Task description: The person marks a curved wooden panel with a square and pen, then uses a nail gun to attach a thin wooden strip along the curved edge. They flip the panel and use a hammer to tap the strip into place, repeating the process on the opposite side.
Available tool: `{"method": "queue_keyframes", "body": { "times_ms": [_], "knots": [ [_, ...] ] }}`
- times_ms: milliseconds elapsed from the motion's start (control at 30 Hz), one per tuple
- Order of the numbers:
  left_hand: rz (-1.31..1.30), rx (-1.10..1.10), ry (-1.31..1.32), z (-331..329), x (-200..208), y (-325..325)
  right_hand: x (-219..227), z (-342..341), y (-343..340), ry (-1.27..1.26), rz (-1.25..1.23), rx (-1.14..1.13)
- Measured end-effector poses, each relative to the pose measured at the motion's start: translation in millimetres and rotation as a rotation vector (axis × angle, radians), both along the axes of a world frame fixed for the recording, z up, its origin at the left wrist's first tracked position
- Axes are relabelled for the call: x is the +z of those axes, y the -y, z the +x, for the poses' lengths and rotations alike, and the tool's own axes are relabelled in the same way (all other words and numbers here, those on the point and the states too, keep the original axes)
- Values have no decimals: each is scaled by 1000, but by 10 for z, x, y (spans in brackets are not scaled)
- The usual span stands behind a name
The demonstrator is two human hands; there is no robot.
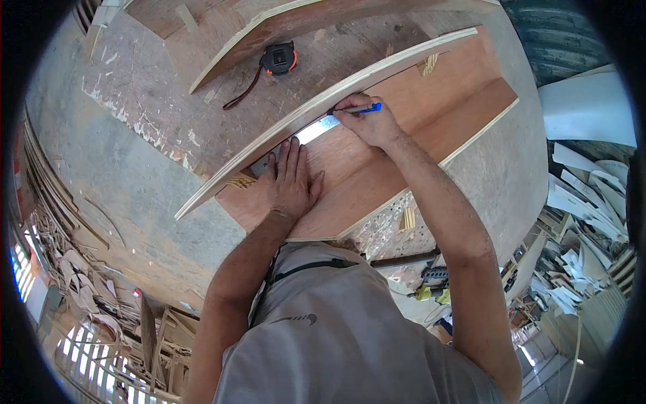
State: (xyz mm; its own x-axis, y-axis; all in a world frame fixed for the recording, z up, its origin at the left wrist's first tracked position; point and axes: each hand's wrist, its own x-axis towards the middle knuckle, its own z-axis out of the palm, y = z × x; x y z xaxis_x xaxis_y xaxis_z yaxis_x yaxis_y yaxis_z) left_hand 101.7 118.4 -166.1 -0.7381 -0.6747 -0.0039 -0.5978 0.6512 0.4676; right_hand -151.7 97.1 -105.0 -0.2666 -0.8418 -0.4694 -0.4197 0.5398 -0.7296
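Note:
My left hand lies flat with its fingers stretched out, pressing on one end of a shiny metal ruler. The ruler rests on a reddish plywood piece, along the foot of a long plywood strip that stands on edge. My right hand pinches a blue-capped pen near the ruler's far end, close against the strip. The pen's tip is hidden by the fingers. Small wood blocks show beside the strip at both ends of the plywood.
An orange and black tape measure with a wrist cord lies beyond the strip on the worn worktable. Another angled plywood assembly sits at the far side. Wood offcuts are heaped at the left, pale scraps at the right.

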Motion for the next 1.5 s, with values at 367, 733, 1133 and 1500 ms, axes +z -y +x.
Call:
{"method": "queue_keyframes", "body": {
  "times_ms": [367,733,1133,1500],
  "knots": [
    [21,-1,17,2,0,10,-84,-15,-41,34,-111,1],
    [43,17,-125,15,-39,7,466,-224,-258,-605,-55,106],
    [1021,41,-432,35,870,-85,727,-244,-424,-604,204,57],
    [817,-43,-745,-844,1773,113,1159,281,-699,-105,-374,-429]
  ]
}}
